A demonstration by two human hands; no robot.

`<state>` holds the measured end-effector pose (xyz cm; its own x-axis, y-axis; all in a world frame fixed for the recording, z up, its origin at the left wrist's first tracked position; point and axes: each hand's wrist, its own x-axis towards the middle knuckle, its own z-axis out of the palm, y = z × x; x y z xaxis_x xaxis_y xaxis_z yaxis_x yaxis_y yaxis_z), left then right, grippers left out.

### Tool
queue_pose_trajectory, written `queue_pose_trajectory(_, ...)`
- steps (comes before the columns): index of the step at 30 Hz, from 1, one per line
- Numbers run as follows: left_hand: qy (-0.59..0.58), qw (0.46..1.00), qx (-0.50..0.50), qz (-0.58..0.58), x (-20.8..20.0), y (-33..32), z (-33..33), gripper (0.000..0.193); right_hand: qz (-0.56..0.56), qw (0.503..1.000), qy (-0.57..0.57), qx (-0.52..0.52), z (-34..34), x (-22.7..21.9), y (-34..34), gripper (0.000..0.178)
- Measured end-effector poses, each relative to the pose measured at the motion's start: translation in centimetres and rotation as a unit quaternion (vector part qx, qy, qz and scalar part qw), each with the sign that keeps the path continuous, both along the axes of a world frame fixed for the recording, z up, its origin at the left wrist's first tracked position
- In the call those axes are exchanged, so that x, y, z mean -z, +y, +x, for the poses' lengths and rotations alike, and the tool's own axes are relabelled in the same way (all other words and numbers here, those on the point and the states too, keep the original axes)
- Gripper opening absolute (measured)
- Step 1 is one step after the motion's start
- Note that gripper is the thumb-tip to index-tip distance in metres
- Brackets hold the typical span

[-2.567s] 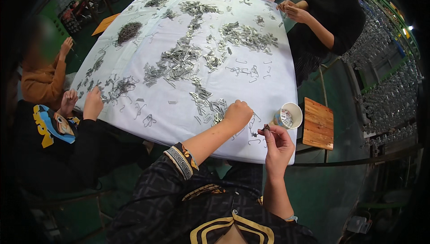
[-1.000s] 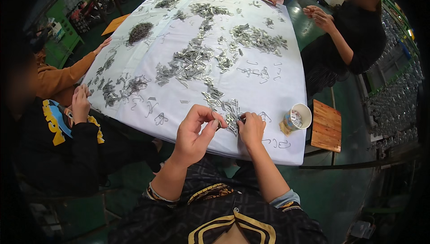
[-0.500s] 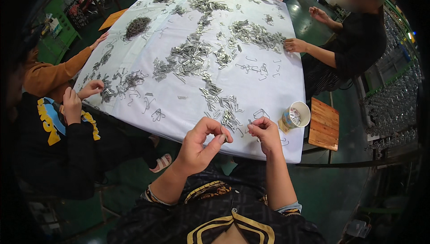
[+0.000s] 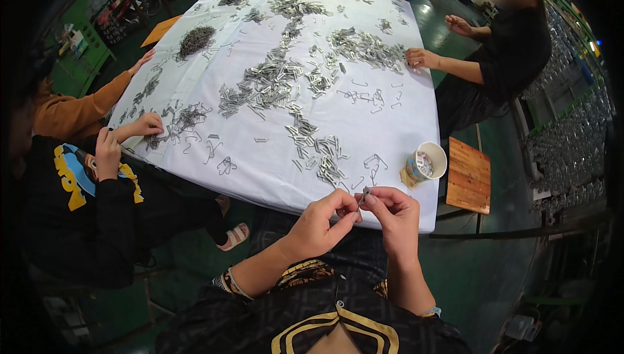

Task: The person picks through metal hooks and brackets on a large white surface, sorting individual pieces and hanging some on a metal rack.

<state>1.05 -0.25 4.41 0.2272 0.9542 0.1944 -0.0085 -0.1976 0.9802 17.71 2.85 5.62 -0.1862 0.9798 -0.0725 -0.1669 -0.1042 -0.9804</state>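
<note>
My left hand (image 4: pixel 322 223) and my right hand (image 4: pixel 398 219) meet over the near edge of the table, fingertips almost touching. Between the right thumb and forefinger is a small grey metal piece (image 4: pixel 366 191). The left thumb and fingers are pinched together, and whatever they hold is mostly hidden. Just beyond my hands lies a strip of short grey metal pieces (image 4: pixel 330 167), which leads to a larger pile (image 4: pixel 270 84) mid-table. Thin bent wire hooks (image 4: pixel 374 164) lie to the right of that strip.
A paper cup (image 4: pixel 429 161) with small items in it stands at the table's right edge. A dark heap of wire hooks (image 4: pixel 196 41) lies far left on the white cloth (image 4: pixel 214 88). Co-workers' hands work around the table. A wooden stool (image 4: pixel 468 175) stands right.
My hands have come together: the left moved right and slightly down, the right closed in beside it with the metal piece. At left, a co-worker's hand reached toward the pieces on the cloth.
</note>
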Motion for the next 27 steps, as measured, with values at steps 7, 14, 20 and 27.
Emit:
queue_pose_trajectory(7,0.013,1.000,-0.016,0.006,0.4,-0.3,0.8,0.010,0.031,0.998,-0.050,0.015,0.2,-0.4,-1.1,0.015)
queue_pose_trajectory(14,0.084,0.996,-0.030,0.015,1.0,-0.6,0.6,0.009,0.156,0.978,-0.127,0.056,-0.3,0.6,-1.6,0.008)
queue_pose_trajectory(20,0.112,0.994,-0.013,-0.004,1.0,0.1,-2.1,0.022,0.134,0.984,-0.110,0.029,0.6,0.2,-2.8,0.005)
queue_pose_trajectory(27,0.486,0.785,-0.380,0.053,12.3,7.0,-11.9,0.037,0.140,0.984,-0.113,0.002,1.9,0.7,-4.5,0.008)
